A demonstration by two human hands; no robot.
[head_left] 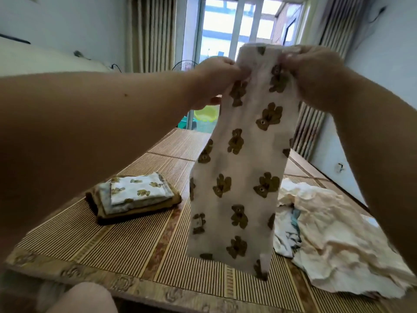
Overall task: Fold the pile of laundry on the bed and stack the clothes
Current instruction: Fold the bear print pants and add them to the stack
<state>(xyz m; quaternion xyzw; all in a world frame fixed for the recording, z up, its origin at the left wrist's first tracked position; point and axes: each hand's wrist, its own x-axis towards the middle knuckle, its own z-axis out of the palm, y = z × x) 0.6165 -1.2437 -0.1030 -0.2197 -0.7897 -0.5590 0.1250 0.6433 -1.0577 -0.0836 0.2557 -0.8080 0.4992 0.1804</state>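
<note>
A long white cloth printed with brown bears hangs upright in front of me, its lower end just above the bed. My left hand pinches its top left edge and my right hand grips its top right edge, both raised at head height. On the left of the bed lies a stack of folded clothes, with a bear-print piece on top of a brown one. A heap of unfolded cream and white laundry lies on the right.
The bed is covered by a striped bamboo mat with a patterned border. My knee shows at the bottom left. Behind the bed are a glass door, curtains, a fan and a yellow-green plastic item.
</note>
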